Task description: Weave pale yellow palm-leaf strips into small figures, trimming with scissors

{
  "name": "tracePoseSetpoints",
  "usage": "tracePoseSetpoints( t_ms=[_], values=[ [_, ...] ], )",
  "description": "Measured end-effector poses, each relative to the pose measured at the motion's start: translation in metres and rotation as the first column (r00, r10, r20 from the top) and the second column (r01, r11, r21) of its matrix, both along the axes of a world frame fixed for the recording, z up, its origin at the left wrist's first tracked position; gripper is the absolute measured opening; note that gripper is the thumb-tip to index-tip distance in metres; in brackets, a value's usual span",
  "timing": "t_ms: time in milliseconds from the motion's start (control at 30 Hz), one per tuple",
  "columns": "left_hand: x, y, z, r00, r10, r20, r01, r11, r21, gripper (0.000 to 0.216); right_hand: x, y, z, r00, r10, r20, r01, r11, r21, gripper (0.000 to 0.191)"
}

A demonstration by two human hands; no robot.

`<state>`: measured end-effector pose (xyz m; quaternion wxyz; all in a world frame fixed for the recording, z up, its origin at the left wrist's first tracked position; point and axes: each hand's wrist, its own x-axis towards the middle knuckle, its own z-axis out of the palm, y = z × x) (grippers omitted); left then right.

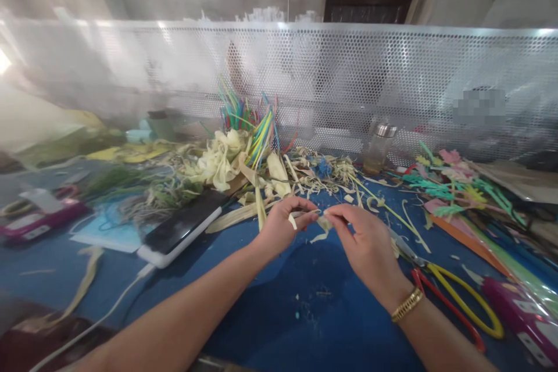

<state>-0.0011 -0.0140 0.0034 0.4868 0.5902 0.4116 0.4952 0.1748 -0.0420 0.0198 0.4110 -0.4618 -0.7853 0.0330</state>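
Note:
My left hand [285, 225] is closed in a pinch on a thin, pale strip of what looks like dried corn husk [293, 221]. One end of it shows below the fingers. My right hand [368, 244] pinches the strip's other end, just right of my left fingertips. Another curled bit of husk [321, 231] shows below and between the hands. Open-handled scissors [422, 263], with one red and one yellow handle, lie beside my right wrist. Beyond the hands is a heap of husk leaves [276, 174] and shreds.
A phone on a white power bank [185, 229] lies left, its cable running forward. Colourful wire stems [261, 128] stand behind. A glass bottle [379, 148] stands near the perforated metal panel [349, 70]. Coloured paper flowers [462, 180] and a purple power strip [518, 317] are at right.

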Motion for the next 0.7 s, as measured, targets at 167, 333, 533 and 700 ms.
tracePoseSetpoints(
  t_ms=[167, 333, 533, 700],
  values=[
    [-0.001, 0.002, -0.002, 0.999, 0.049, 0.017, -0.050, 0.996, 0.071, 0.022, -0.007, -0.002, -0.004, 0.999, -0.006, -0.039, 0.001, 0.993, -0.122, 0.019],
    [0.003, -0.001, -0.001, 0.999, 0.036, 0.039, -0.040, 0.993, 0.113, 0.018, -0.007, 0.004, -0.010, 0.991, -0.060, -0.117, 0.043, 0.989, -0.142, 0.024],
    [0.004, -0.003, 0.001, 0.998, 0.070, 0.006, -0.070, 0.977, 0.200, 0.018, -0.009, 0.004, -0.010, 0.981, -0.115, -0.154, 0.089, 0.982, -0.167, 0.030],
    [0.001, -0.001, 0.000, 0.986, 0.132, -0.101, -0.088, 0.928, 0.362, 0.014, -0.010, 0.003, -0.009, 0.981, -0.071, -0.183, 0.037, 0.982, -0.183, 0.028]
  ],
)
